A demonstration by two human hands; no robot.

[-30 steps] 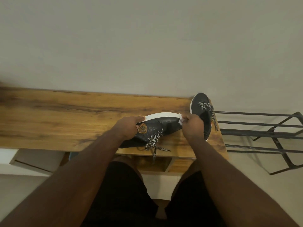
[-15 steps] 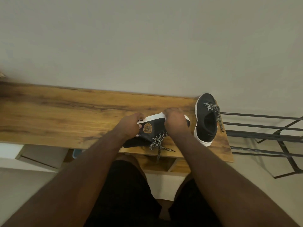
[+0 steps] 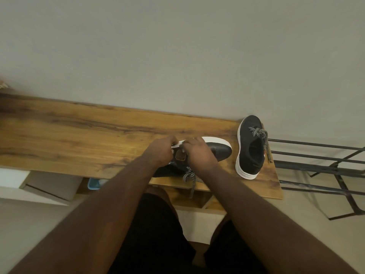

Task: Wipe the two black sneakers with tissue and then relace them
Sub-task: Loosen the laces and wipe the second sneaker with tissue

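**A:** so what are the hands up to?

**B:** both are on one sneaker (image 3: pixel 217 150) lying on its side on the counter (image 3: pixel 79 139), white sole facing the wall, toe pointing right. The left hand (image 3: pixel 161 153) is curled around the heel end and grips it there. The right hand (image 3: pixel 197 153) sits over the middle of the shoe, fingers bent down onto the sole edge, with a tiny bit of white poking out between the two hands. Could be the tissue, could be the sole, can't tell which. So whether the right hand actually pinches anything, can't say.

**A:** laces?

**B:** the checkered lace (image 3: pixel 190 177) on that shoe hangs loose off the counter's front edge. There's a tan patch (image 3: pixel 180 155) on the side, between the hands.

**A:** and the other one?

**B:** second sneaker (image 3: pixel 249 151) stands upright just right of the first, near the counter's right end, toe toward the wall, its lace (image 3: pixel 260 138) draped over the right side. Nobody's touching it. Beyond that a black metal rack (image 3: pixel 320 165) stands on the floor beside the counter.
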